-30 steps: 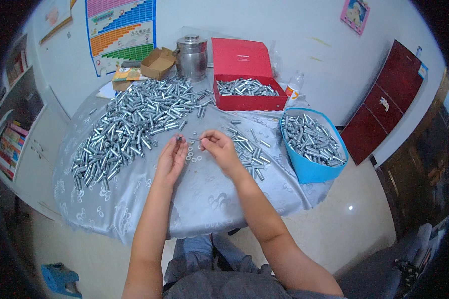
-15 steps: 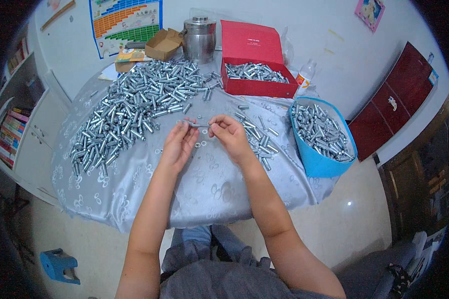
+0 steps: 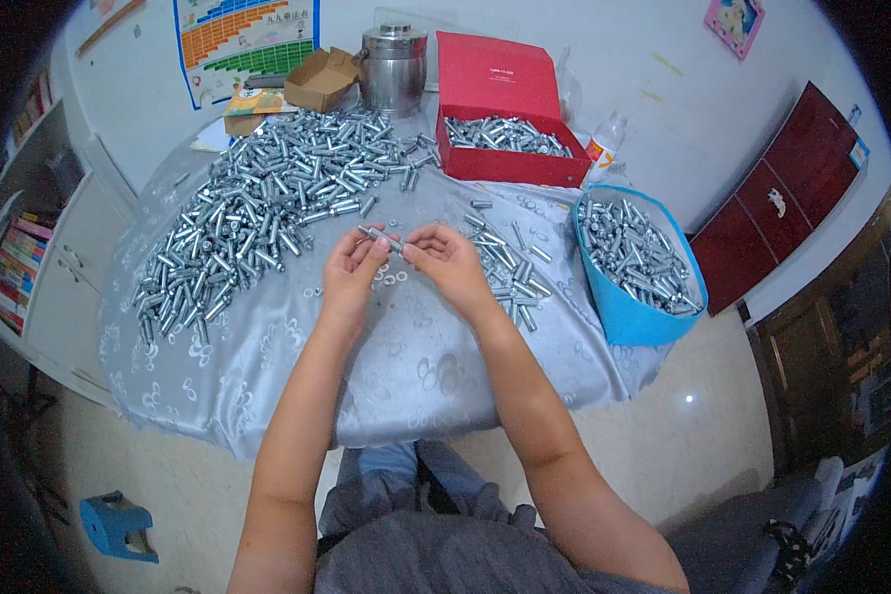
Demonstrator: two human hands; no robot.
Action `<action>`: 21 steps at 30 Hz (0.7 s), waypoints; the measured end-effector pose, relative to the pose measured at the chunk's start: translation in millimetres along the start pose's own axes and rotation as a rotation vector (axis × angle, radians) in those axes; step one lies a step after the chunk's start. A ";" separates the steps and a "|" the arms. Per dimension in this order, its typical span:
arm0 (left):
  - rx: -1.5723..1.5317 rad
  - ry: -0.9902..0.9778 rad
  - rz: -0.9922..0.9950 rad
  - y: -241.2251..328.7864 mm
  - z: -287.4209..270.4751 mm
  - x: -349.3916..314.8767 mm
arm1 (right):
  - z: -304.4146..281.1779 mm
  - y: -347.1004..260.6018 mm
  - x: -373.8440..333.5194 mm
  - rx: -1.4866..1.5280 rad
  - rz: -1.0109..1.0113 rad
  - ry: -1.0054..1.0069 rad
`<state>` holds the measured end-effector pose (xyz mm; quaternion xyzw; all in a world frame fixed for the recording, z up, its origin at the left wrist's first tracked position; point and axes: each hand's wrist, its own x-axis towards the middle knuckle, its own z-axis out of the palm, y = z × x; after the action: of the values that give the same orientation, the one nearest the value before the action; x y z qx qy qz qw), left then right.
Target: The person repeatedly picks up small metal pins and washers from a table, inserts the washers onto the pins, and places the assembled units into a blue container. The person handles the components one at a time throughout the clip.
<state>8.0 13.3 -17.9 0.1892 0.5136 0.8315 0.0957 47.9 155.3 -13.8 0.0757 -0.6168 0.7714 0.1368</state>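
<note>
Between my two hands, above the middle of the table, is a silvery metal expansion bolt [image 3: 380,238]. My left hand [image 3: 349,275] pinches its left part with the thumb on top. At its right end the fingertips of my right hand [image 3: 452,265] are closed on it. Small flat washers [image 3: 393,278] lie on the cloth just under my hands. To the left spreads a large heap of similar bolts [image 3: 257,203]. A smaller scatter of bolts [image 3: 517,277] lies right beside my right hand.
A blue fabric bin [image 3: 636,332] full of bolts stands at the right table edge. Behind are an open red box [image 3: 515,168] holding more bolts, a plastic bottle [image 3: 606,144], a steel canister [image 3: 394,74] and a cardboard box [image 3: 322,81]. A patterned grey cloth [image 3: 416,396] covers the table.
The bolt has turned from nearly level to slanting down toward the right. My left thumb has come over onto it, and the left fingers have curled in.
</note>
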 end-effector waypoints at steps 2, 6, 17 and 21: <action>0.073 0.011 0.096 1.8 8.6 -2.6 | -1.8 2.9 -0.8 -0.005 0.024 -0.024; 0.508 0.026 0.331 -3.2 3.9 -4.5 | 2.7 -1.7 -4.2 0.036 0.115 -0.051; 0.872 -0.153 0.564 5.5 4.6 -7.7 | 7.1 1.8 -6.2 -0.089 0.152 0.109; 0.934 -0.141 0.526 7.6 2.9 -7.9 | 10.1 -9.1 -10.8 -0.310 0.112 0.096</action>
<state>16.6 9.5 -11.7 0.3890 0.7561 0.4961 -0.1759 60.4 146.1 -6.1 -0.0177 -0.7243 0.6763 0.1331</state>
